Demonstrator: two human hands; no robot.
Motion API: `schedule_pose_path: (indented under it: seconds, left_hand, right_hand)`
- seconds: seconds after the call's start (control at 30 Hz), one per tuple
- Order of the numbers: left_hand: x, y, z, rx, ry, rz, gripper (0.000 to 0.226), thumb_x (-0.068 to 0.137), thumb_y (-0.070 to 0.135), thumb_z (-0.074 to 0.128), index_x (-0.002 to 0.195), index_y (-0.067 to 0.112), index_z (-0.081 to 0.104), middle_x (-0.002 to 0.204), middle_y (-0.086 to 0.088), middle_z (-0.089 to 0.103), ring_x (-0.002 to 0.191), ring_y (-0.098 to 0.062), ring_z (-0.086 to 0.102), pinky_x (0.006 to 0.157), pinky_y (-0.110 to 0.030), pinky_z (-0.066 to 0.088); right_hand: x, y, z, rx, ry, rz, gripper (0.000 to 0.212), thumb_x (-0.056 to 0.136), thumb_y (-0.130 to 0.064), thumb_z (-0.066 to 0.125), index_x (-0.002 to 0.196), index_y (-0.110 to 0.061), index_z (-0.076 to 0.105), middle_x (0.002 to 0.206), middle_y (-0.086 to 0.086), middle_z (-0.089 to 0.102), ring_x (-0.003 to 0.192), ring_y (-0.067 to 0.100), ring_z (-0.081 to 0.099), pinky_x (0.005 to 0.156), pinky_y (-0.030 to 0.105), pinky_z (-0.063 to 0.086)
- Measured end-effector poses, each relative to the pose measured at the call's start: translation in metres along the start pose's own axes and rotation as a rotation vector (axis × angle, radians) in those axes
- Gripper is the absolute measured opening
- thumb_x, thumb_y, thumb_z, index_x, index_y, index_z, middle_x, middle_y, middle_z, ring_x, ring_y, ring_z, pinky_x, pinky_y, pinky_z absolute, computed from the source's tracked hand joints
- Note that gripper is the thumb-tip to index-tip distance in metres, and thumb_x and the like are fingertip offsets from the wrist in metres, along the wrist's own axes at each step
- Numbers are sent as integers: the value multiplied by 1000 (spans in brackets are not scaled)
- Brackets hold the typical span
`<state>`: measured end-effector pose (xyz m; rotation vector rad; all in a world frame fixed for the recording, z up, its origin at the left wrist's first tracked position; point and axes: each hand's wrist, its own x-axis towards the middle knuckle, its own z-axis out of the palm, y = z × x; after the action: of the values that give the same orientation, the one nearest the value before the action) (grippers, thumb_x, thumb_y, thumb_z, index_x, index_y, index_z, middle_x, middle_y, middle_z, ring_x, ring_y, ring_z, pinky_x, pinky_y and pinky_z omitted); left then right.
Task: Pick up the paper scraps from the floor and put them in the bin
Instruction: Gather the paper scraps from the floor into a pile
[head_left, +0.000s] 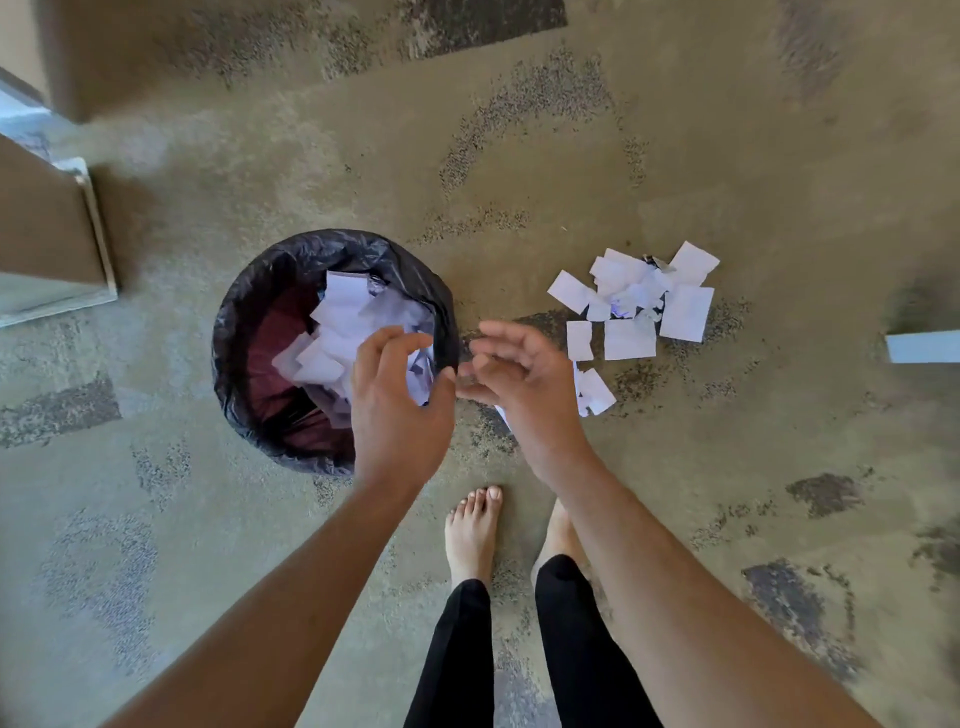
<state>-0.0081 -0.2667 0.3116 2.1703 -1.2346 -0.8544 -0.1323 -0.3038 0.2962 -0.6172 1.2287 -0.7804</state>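
Paper scraps (636, 299) lie on the floor (727, 156) at three o'clock of the bin (244, 312); left hand (397, 400) and right hand (519, 374) hover loosely spread, empty.

You've got a round bin (332, 353) with a black liner standing upright on the floor, left of centre, holding a heap of white paper (340, 332). Right of it, apart, a loose pile of white paper scraps (636, 301) lies flat and overlapping, with a few strays (595, 392) nearer you.
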Motion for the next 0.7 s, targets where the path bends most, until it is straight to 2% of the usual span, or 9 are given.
schedule_pose_path:
  seconds: [0.1, 0.23, 0.3, 0.4, 0.5, 0.6, 0.7]
  left_hand:
    - [-12, 11, 32, 59, -69, 184, 33, 85, 21, 68, 117, 13, 60, 130, -6, 50, 124, -24, 45, 100, -33, 39]
    - [-24, 16, 84, 59, -213, 272, 35, 82, 15, 69, 116, 12, 61, 128, -5, 51, 122, -21, 48, 101, -30, 38]
    - [-25, 7, 115, 89, -299, 236, 38, 81, 13, 70, 118, 12, 59, 129, -5, 49, 120, -24, 48, 97, -37, 44]
    - [-18, -18, 163, 243, -407, 90, 50, 81, 21, 68, 127, 22, 49, 139, -5, 38, 126, -31, 42, 94, -51, 46]
    - [-5, -50, 207, 397, -468, 4, 66, 83, 29, 69, 139, 26, 35, 152, -6, 22, 137, -32, 27, 98, -51, 44]
    - [11, -79, 246, 470, -494, -6, 79, 80, 26, 74, 143, 23, 28, 153, -10, 17, 138, -35, 23, 99, -53, 43]
    - [26, -106, 278, 541, -481, -59, 86, 76, 31, 78, 144, 22, 25, 151, -11, 20, 133, -36, 30, 93, -55, 46]
  right_hand:
    - [-2, 2, -39, 0, 81, -10, 28, 88, 6, 62, 109, -12, 61, 99, 12, 63, 78, 21, 67, 64, 36, 60]
    - [2, 24, -95, -121, 226, 6, 28, 87, 0, 66, 105, -22, 66, 100, 4, 63, 86, 21, 65, 65, 40, 60]
    - [11, 45, -121, -207, 306, 57, 25, 88, -5, 67, 102, -25, 65, 99, -3, 62, 90, 23, 65, 70, 43, 60]
    - [28, 83, -160, -403, 394, 124, 25, 87, -15, 70, 110, -20, 61, 103, -6, 61, 94, 21, 65, 80, 46, 58]
    - [48, 122, -191, -606, 424, 129, 34, 86, -23, 72, 117, -16, 59, 116, 6, 60, 99, 19, 60, 80, 29, 48]
    - [71, 156, -214, -798, 432, 60, 42, 84, -31, 71, 120, -12, 58, 119, 9, 59, 114, 25, 53, 90, 34, 46]
    - [94, 182, -225, -900, 457, 123, 59, 83, -41, 69, 131, -14, 49, 132, 9, 50, 127, 25, 41, 98, 37, 40]
